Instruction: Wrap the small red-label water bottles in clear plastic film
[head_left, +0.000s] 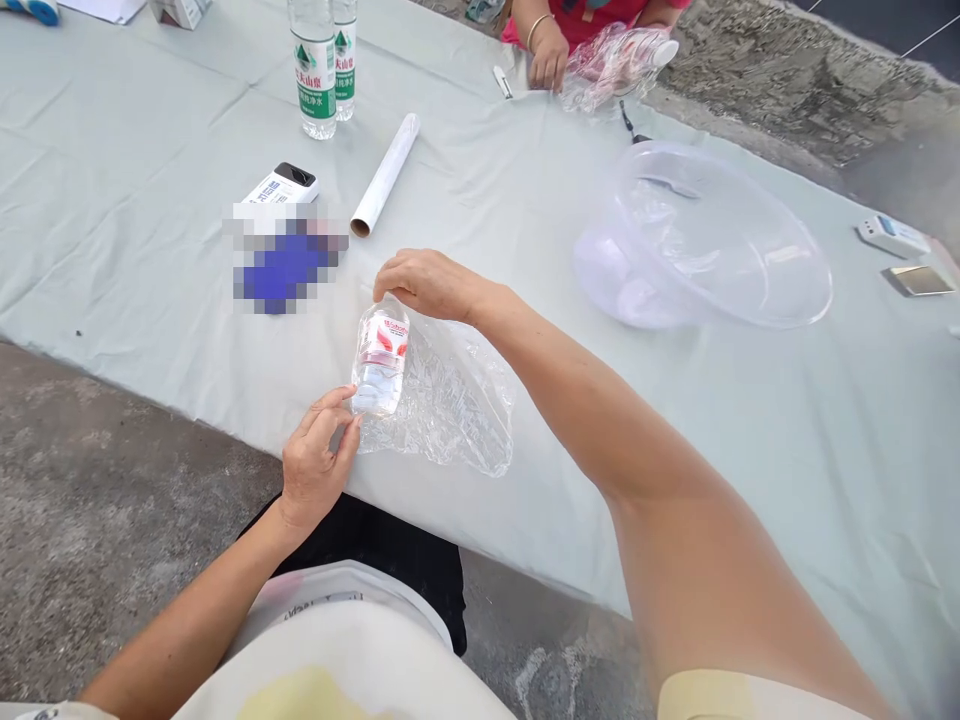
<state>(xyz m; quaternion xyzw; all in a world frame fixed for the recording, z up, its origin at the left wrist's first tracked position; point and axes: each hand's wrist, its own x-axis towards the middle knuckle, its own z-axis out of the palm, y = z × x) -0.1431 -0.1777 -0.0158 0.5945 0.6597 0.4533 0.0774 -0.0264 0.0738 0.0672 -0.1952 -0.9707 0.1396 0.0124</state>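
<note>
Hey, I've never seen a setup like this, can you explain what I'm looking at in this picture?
There's no machine here, just a person's bare hands. The single picture comes from a camera worn on their head, looking forward and down. The left hand touches the bottom end of a small labelled bottle; the right hand is at its top end. How firmly either grips, I can't tell. Crinkled clear film spreads beside it. The covered table also bears a white roll, two tall water bottles and a clear plastic basin. Across it is another person's hand.
</note>
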